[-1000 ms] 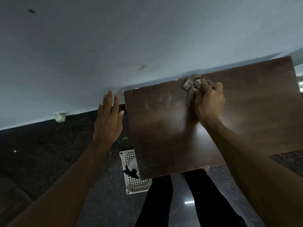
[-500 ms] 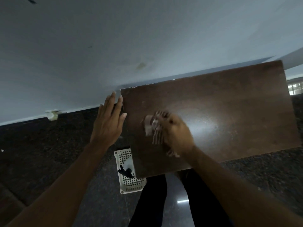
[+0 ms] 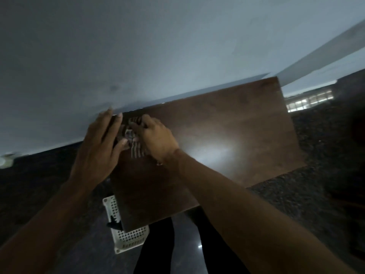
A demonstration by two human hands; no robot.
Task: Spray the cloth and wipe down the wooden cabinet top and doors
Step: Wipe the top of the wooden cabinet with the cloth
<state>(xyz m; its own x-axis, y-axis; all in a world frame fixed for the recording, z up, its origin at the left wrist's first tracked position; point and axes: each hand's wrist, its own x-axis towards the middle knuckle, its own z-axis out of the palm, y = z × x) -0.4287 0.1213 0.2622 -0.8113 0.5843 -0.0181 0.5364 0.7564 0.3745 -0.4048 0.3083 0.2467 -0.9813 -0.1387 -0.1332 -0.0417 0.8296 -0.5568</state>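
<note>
Wall: a pale grey wall (image 3: 138, 46) fills the upper half of your view, directly behind the cabinet.
Floor: a dark speckled floor (image 3: 39, 184) runs along both sides. Your legs (image 3: 156, 250), in dark trousers, stand at the near edge.
Cabinet top: the brown wooden cabinet top (image 3: 227, 125) lies tilted across the view, with a patch of glare near its middle.
Left hand: your left hand (image 3: 98, 149) rests at the top's left rear corner, grip wide and fingers straight, thumb beside the cloth.
Right hand: your right hand (image 3: 158, 137) presses down just beside the left, its grip curled around the cloth.
Basket: a white perforated basket (image 3: 126, 238) sits on the floor, partly under the near left corner. A dark item inside it is too dim to name.
Cloth: the striped cloth (image 3: 135, 149) lies bunched on the cabinet top, between your hands, near the left rear corner.
</note>
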